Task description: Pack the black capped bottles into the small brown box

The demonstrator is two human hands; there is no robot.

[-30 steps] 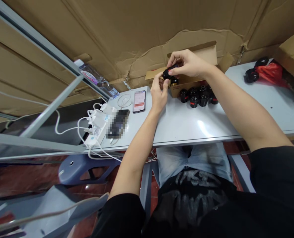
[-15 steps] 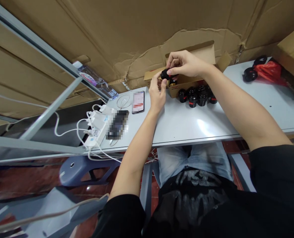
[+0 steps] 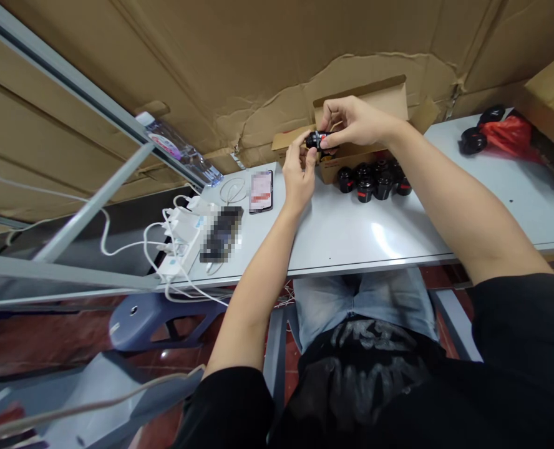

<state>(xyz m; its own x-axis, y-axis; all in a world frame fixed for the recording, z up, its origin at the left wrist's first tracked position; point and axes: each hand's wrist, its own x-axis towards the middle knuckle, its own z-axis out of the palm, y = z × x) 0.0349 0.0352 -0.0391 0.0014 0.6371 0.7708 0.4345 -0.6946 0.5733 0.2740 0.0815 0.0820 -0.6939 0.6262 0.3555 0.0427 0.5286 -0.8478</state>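
Over the front left of an open cardboard box (image 3: 340,169), both my hands hold one small black cylindrical part (image 3: 315,140) with a red mark. It lies roughly sideways, and a greyish band shows around its middle. My left hand (image 3: 299,174) pinches its left end between thumb and fingers. My right hand (image 3: 349,125) grips the right end from above, thumb near the red mark. Similar black cylindrical parts (image 3: 365,189) with red marks stand grouped on the table in front of the box. The box's contents are mostly hidden behind my hands.
A phone (image 3: 261,192) and a second, blurred-out device (image 3: 221,234) lie left on the white table (image 3: 342,243). White cables and a power strip (image 3: 179,259) are beside them. A water bottle (image 3: 178,148) leans by the metal frame. Red plastic (image 3: 511,138) lies at right.
The held black part shows more of its length, with the greyish band and red mark now visible. My right hand has shifted slightly right; my left hand has barely moved.
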